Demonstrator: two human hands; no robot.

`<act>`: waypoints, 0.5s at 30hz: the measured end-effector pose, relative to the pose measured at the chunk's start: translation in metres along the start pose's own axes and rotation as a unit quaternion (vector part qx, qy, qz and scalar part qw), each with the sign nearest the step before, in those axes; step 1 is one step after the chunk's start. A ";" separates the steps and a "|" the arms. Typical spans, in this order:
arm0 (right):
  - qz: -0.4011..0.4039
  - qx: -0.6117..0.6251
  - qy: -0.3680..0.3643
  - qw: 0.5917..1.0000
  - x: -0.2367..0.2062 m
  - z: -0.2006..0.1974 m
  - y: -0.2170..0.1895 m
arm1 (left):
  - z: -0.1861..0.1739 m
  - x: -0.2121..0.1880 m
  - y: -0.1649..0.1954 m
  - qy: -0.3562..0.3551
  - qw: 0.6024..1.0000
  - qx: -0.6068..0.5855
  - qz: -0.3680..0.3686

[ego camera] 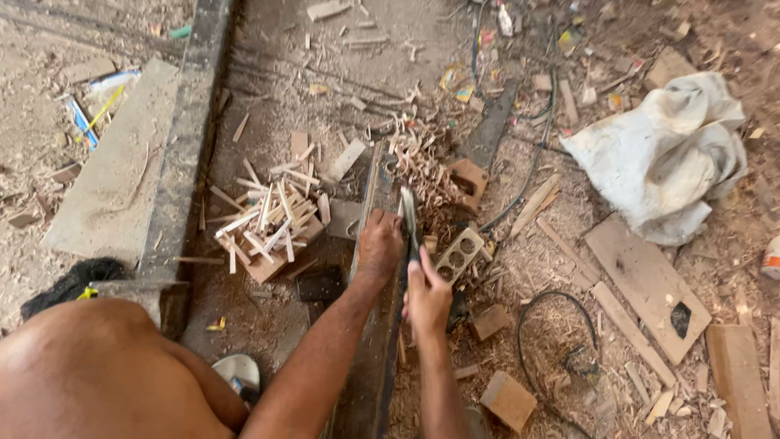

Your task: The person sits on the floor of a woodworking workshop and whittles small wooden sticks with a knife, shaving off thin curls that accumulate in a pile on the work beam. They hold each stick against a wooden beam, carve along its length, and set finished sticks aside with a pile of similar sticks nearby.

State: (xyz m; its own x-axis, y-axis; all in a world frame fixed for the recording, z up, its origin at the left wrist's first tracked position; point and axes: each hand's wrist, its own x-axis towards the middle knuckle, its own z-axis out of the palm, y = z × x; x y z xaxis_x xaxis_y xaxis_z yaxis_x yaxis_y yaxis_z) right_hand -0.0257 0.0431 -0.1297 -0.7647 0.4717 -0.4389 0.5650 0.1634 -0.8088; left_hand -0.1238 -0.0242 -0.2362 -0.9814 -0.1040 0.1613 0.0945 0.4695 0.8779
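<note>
My left hand (379,244) presses down on a long dark wooden plank (370,358) that runs from the bottom of the view toward the middle. My right hand (426,299) grips the handle of a knife-like blade (409,218), which stands against the plank's right edge just beside my left hand. Curled wood shavings (418,158) are heaped just beyond the blade. A pile of thin cut wooden sticks (264,219) lies to the left of the plank.
A white cloth bag (662,154) lies at the right. Flat boards (646,284) and small blocks (508,400) are scattered over sawdust. A black cable (528,325) loops near the right arm. A pale power strip (460,254) lies by the blade. A long beam (187,138) lies left.
</note>
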 end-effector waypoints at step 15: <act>0.050 0.331 -0.042 0.941 0.007 -0.027 0.008 | -0.001 0.005 -0.009 0.068 0.991 -0.105 -0.035</act>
State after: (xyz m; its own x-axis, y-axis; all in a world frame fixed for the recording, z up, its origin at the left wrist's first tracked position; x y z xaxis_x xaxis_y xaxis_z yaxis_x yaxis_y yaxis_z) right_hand -0.0181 0.0710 -0.1291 -0.7552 0.3817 -0.5329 0.3393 -0.4679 -0.8161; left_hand -0.1290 -0.0296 -0.2426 -0.9566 -0.2539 0.1427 0.0731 0.2648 0.9615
